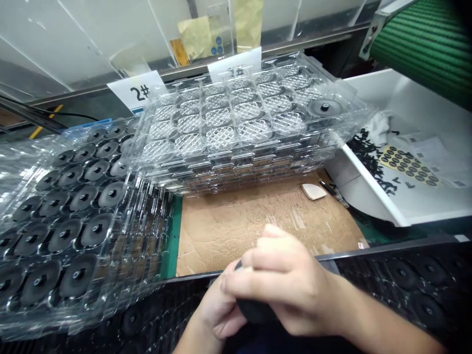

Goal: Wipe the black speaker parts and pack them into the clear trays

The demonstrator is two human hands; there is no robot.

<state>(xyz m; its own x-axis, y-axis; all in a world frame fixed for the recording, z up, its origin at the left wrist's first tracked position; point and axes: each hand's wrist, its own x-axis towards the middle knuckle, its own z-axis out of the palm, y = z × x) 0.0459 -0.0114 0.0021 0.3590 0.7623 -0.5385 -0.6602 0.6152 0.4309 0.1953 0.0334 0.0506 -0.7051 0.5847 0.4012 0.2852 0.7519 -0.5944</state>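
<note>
Both my hands meet at the front edge of the bench, below the cardboard sheet (236, 221). My left hand (221, 305) is wrapped round a dark rounded part (254, 309) from the left. Over its upper side lies my right hand (283, 280), with the fingers curled and pressed together against the part. Much of the part is hidden by the fingers, and the right hand is somewhat blurred.
Stacked clear trays (221, 137) stand at the back, one dark part (324, 107) in the top one. Trays of dark round parts (68, 233) fill the left. At right are a white bin (376, 182) with small black pieces and stickers, and a green ribbed roller (424, 44).
</note>
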